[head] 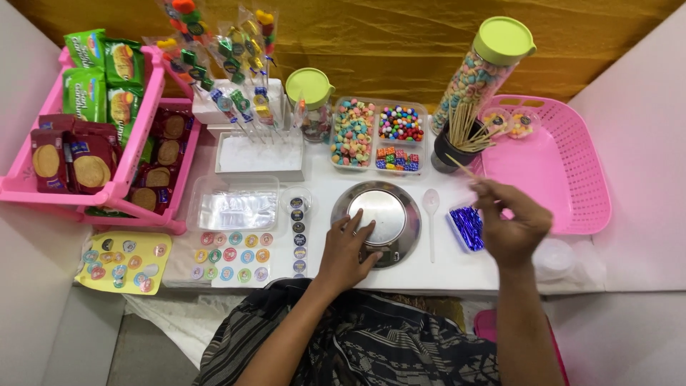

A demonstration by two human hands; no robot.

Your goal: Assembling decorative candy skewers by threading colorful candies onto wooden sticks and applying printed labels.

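The pink basket (572, 179) lies to the right of the round steel plate (379, 218), which sits in the middle of the white table (321, 186). Beyond the plate stands a clear compartment tray of coloured candies (379, 132), and to the plate's upper right a dark cup of wooden skewers (457, 143).

The left hand (346, 250) rests on the plate's near-left rim, fingers spread flat and holding nothing. The right hand (511, 221) hovers just right of the plate, over the basket's near-left corner, thumb and fingers pinched on one wooden skewer (468, 170). The skewer's long axis runs up and left from the hand, towards the cup. The plate lies left of the skewer hand, so the left hand is the nearer.

A white plastic spoon (431, 211) lies between plate and right hand, beside a small tray of blue twist ties (468, 227).
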